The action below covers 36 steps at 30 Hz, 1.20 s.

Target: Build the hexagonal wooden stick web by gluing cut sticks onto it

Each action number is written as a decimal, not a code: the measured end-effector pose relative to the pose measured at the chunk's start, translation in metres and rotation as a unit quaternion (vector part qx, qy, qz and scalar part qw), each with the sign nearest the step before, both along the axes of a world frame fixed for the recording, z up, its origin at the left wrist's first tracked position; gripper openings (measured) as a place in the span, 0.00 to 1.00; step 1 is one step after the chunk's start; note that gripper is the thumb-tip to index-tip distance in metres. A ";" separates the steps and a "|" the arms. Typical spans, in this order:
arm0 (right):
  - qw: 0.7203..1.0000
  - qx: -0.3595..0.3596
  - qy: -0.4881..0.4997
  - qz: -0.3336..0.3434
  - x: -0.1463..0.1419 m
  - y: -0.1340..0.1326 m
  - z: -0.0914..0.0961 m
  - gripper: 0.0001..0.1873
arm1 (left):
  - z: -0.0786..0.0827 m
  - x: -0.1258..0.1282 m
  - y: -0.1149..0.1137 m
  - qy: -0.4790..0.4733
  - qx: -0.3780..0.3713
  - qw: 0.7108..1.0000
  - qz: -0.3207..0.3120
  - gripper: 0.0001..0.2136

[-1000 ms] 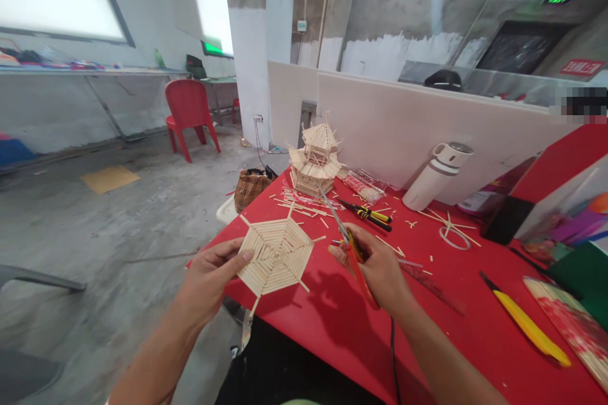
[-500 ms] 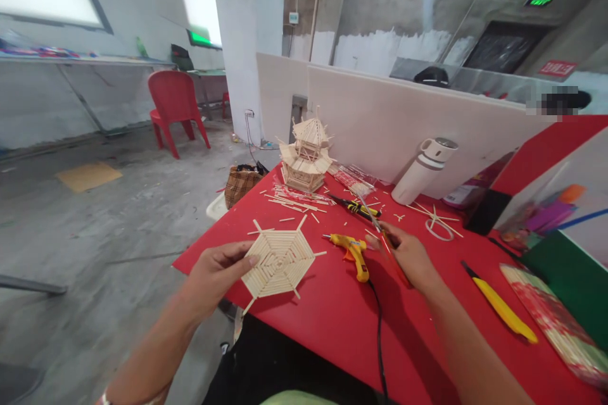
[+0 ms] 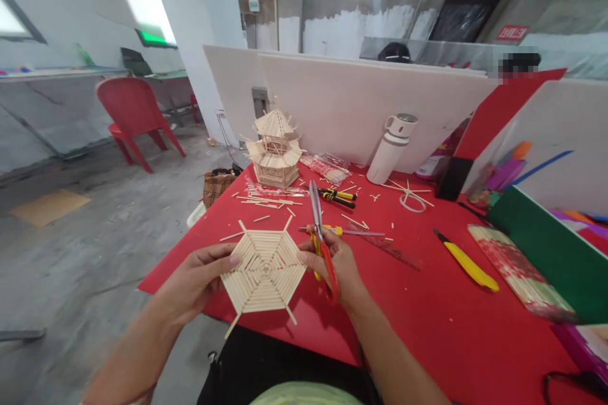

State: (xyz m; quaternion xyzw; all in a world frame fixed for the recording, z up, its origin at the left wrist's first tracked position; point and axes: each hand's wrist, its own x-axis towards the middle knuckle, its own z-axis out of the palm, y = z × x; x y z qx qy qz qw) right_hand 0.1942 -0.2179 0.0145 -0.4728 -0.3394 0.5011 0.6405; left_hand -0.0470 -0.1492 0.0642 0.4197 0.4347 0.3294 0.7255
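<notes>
At the near edge of the red desk (image 3: pixel 418 323), a hexagonal stick panel (image 3: pixel 263 269) is gripped at its rim by the left hand (image 3: pixel 199 281). Scissors (image 3: pixel 319 228) are clasped in the right hand (image 3: pixel 339 266) just beside it. Further back, a stick pagoda (image 3: pixel 275 149) and a white flask (image 3: pixel 392 149) are set near a white partition (image 3: pixel 342 107). A red chair (image 3: pixel 130 114) is noted on the concrete floor (image 3: pixel 95 234) beyond.

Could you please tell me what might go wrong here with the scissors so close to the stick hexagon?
The right hand holds the scissors blades-up beside the stick hexagon; a slip could snap its thin protruding spokes or nick a finger.
The left hand grips the hexagon by one edge at the table rim, so it might drop to the floor.
The glue gun lies just behind the right hand; its nozzle may be hot.
</notes>
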 end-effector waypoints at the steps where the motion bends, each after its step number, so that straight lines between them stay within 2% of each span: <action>1: 1.000 0.002 0.015 -0.007 0.000 0.000 0.000 0.35 | 0.001 0.000 0.001 -0.005 -0.002 1.000 -0.002 0.14; 4: 0.997 0.006 0.064 -0.042 0.002 0.003 0.003 0.34 | 0.003 0.000 0.005 -0.074 -0.016 0.996 -0.036 0.20; 8: 0.986 0.000 0.135 -0.098 0.002 0.011 0.008 0.38 | 0.001 0.007 0.008 -0.231 -0.025 0.969 -0.078 0.35; 11: 0.972 0.008 0.186 -0.140 -0.002 0.019 0.010 0.39 | -0.007 0.027 0.001 -0.321 0.023 0.944 -0.074 0.50; 12: 0.967 0.014 0.198 -0.157 -0.003 0.022 0.010 0.39 | -0.011 0.036 -0.003 -0.340 0.046 0.936 -0.078 0.51; 15: 0.957 0.030 0.211 -0.198 -0.006 0.026 0.011 0.39 | -0.022 0.064 -0.015 -0.366 0.125 0.922 -0.038 0.47; 18: 0.954 0.038 0.197 -0.222 -0.006 0.026 0.012 0.40 | -0.030 0.089 -0.024 -0.331 0.156 0.930 0.037 0.37; 21: 0.957 0.045 0.176 -0.226 -0.007 0.022 0.014 0.40 | -0.033 0.108 -0.029 -0.268 0.089 0.952 0.115 0.28; 25: 0.972 0.046 0.110 -0.203 -0.010 0.012 0.014 0.40 | -0.027 0.122 -0.031 -0.253 0.000 0.947 0.200 0.20; 28: 0.984 0.036 0.021 -0.175 0.005 -0.002 0.015 0.39 | -0.019 0.124 -0.029 -0.258 -0.057 0.941 0.210 0.19; 30: 0.982 0.009 -0.089 -0.168 0.032 -0.016 0.016 0.38 | -0.015 0.121 -0.029 -0.256 -0.099 0.941 0.198 0.18; 31: 0.966 -0.008 -0.180 -0.187 0.051 -0.023 0.017 0.36 | -0.014 0.119 -0.030 -0.254 -0.120 0.942 0.185 0.17; 32: 0.935 -0.049 -0.290 -0.201 0.073 -0.030 0.017 0.35 | -0.014 0.118 -0.030 -0.251 -0.142 0.942 0.172 0.16; 33: 0.878 -0.121 -0.407 -0.220 0.097 -0.037 0.016 0.34 | -0.014 0.117 -0.032 -0.247 -0.161 0.942 0.161 0.14; 34: 0.806 -0.205 -0.509 -0.224 0.120 -0.042 0.014 0.35 | -0.015 0.116 -0.033 -0.246 -0.177 0.941 0.151 0.13; 36: 0.662 -0.345 -0.634 -0.205 0.164 -0.050 0.009 0.36 | -0.017 0.115 -0.036 -0.247 -0.195 0.939 0.136 0.13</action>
